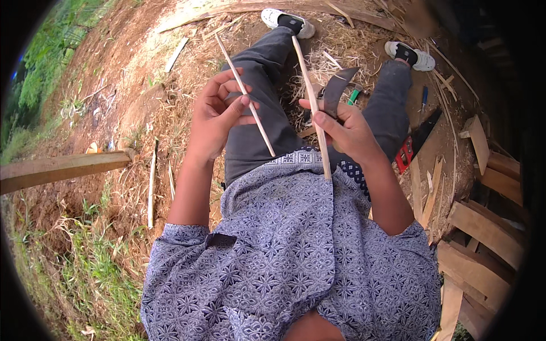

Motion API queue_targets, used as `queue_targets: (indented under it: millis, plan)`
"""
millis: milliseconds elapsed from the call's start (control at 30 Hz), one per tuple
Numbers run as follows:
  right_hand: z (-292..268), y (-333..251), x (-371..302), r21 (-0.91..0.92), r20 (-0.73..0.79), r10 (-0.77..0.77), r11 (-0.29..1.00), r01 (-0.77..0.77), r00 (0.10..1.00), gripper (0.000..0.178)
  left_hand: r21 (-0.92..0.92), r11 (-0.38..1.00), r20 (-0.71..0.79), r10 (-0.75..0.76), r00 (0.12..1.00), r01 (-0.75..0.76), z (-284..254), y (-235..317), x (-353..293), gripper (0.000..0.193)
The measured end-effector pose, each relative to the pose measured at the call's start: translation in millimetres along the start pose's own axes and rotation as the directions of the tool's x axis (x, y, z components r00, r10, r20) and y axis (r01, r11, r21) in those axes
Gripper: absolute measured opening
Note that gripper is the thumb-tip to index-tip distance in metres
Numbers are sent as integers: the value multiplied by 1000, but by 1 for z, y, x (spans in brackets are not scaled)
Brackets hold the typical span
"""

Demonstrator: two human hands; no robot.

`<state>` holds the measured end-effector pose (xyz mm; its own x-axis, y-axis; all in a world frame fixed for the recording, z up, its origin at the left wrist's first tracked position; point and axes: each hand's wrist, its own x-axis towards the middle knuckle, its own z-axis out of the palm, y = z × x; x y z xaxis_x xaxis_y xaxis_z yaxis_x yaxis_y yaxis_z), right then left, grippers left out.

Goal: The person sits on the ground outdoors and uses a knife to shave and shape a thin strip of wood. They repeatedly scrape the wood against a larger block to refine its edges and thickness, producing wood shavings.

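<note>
A thin, pale wooden stick point(259, 126) slants across my left hand point(211, 113), pinched between the thumb and fingers. Its lower end hangs over my lap. Opposite it, my right hand point(355, 132) grips a longer, thicker whittled stick point(304, 69), nearly upright, with its lower end by my shirt front. The same hand also has a curved knife point(339, 86), its dark hooked blade pointing up and away past the fingers. The knife's handle is mostly hidden by the hand. The two sticks are apart, and the blade touches neither visibly.
Between my legs lies a green-handled tool point(354, 95) among wood shavings point(327, 51). A red-handled saw point(404, 154) and a blue-handled tool point(425, 95) rest to the right. Wooden blocks point(483, 230) are piled at far right; a beam point(65, 170) juts in from the left.
</note>
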<state>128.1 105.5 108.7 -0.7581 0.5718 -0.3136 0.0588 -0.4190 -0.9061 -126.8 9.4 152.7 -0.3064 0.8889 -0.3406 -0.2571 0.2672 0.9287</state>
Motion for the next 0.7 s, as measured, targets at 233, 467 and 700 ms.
queue_targets:
  millis: [233, 467, 700]
  plan:
    - [0, -28, -14, 68, -155, -20, 997, 31, 988, 35, -119, 993, 231, 44, 972, -17, 71, 10, 26, 46]
    - [-3, -28, -20, 88, -196, -62, 993, 81, 979, 32, -178, 981, 329, 128, 936, -71, 87, 5, 22, 44]
    - [5, -31, -15, 44, -209, -117, 991, 129, 971, 29, -152, 982, 300, 155, 941, -113, 85, 7, 15, 46]
